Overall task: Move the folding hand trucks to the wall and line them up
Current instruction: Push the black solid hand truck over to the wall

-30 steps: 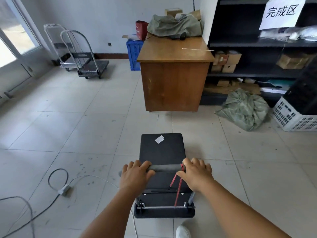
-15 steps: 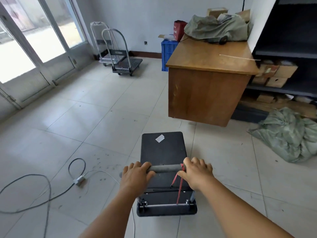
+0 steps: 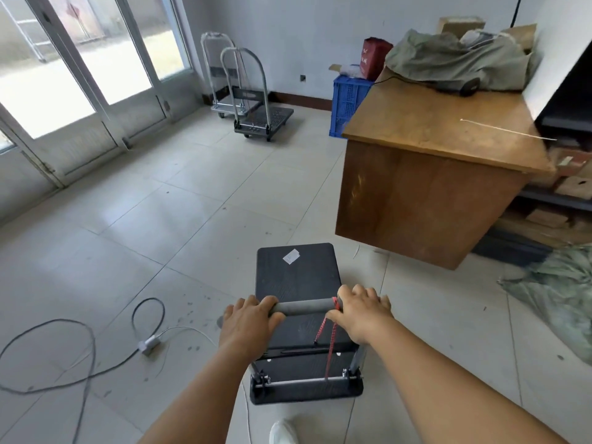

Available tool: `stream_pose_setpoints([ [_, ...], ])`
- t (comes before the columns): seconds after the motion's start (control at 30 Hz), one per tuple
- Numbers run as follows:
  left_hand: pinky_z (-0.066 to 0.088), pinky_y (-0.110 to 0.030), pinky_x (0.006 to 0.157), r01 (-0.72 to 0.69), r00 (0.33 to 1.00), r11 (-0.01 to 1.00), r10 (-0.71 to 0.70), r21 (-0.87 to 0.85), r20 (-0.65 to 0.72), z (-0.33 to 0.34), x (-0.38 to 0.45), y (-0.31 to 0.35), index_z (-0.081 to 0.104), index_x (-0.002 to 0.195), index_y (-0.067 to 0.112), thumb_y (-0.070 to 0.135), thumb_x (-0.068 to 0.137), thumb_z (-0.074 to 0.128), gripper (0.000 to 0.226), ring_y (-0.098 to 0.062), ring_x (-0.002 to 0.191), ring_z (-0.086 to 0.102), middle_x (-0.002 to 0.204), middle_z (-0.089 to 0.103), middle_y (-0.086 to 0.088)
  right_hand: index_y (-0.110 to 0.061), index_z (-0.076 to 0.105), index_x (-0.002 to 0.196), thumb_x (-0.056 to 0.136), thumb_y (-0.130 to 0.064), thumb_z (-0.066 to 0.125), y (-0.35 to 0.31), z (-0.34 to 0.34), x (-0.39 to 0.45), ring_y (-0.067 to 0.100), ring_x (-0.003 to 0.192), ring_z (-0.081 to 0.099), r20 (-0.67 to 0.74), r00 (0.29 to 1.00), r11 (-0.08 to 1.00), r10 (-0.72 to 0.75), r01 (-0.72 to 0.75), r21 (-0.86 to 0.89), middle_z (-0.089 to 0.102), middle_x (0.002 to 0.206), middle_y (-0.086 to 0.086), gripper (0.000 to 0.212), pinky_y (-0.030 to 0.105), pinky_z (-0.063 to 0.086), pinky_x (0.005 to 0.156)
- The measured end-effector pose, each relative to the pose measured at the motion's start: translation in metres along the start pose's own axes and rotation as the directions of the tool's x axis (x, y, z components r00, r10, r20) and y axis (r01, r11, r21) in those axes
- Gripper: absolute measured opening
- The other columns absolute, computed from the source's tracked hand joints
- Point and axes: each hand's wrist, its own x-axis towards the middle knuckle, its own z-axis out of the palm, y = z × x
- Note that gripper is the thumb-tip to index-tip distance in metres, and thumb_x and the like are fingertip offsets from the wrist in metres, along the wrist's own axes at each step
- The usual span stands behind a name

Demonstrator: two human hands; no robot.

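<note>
Black hand truck [image 3: 298, 277] upright on the tiled floor [image 3: 192, 219], grey handle raised, red cord hanging; two silver hand trucks [image 3: 253, 100] stand by the far wall.

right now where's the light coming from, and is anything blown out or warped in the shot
Head view: daylight enters through the glass doors, whose panes are blown out white, leaving a pale sheen on the floor tiles; the wide lens bends the door frames and tilts the wooden desk; the far hand trucks look soft.
</note>
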Motion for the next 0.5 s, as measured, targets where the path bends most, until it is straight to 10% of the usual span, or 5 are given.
stream_pose_setpoints([
  [0.5,0.027,-0.038,0.105,0.038,0.999,0.998,-0.037,-0.042,0.016,-0.063,0.186,-0.022,0.047,0.122,0.033,0.046,0.097,0.032,0.033,-0.023,0.115,0.044,0.119,0.052,-0.002,-0.027,0.043,0.112,0.092,-0.055,0.04,-0.03,-0.085,0.183,0.025,0.115,0.041,0.03,1.0,1.0,-0.007,0.007,-0.012,0.047,0.119,0.002,0.035,0.041,0.031,0.098],
])
